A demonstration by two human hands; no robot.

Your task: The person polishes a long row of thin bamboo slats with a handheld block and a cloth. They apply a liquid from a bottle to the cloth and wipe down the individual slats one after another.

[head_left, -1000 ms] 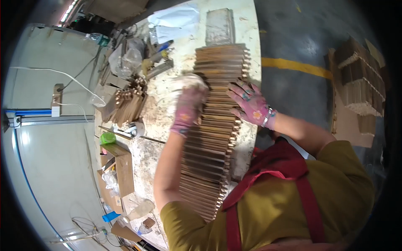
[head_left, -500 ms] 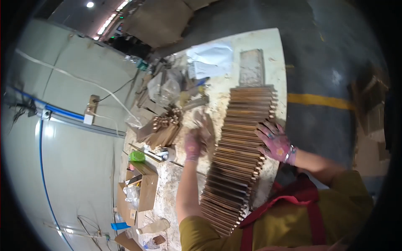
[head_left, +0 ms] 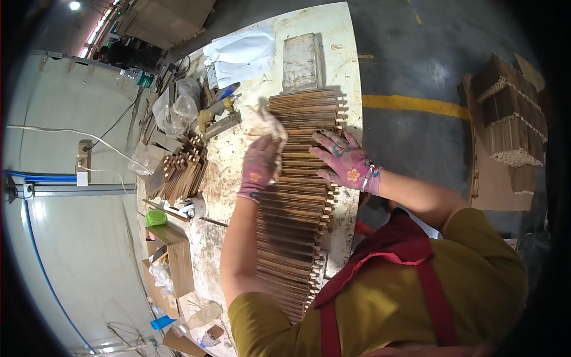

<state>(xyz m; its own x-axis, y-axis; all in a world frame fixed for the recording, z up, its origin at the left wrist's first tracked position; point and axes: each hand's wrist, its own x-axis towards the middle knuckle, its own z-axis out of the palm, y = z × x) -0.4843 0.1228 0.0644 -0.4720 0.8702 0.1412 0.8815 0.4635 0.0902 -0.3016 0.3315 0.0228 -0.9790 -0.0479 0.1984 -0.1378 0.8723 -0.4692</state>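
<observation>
Workbench point(head_left: 235, 160), left hand point(head_left: 260, 165) clutching rag point(head_left: 266, 123), right hand point(head_left: 343, 160) flat on slats point(head_left: 291, 208)

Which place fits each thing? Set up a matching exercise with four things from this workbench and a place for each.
Things:
1 rag
2 right hand
3 white cloth
4 green tape roll

Places:
A far end of the table
B flat on the wooden slats
C in the left hand
D left edge of the table, beside small boards

Pairs: 1-C, 2-B, 3-A, 4-D
</observation>
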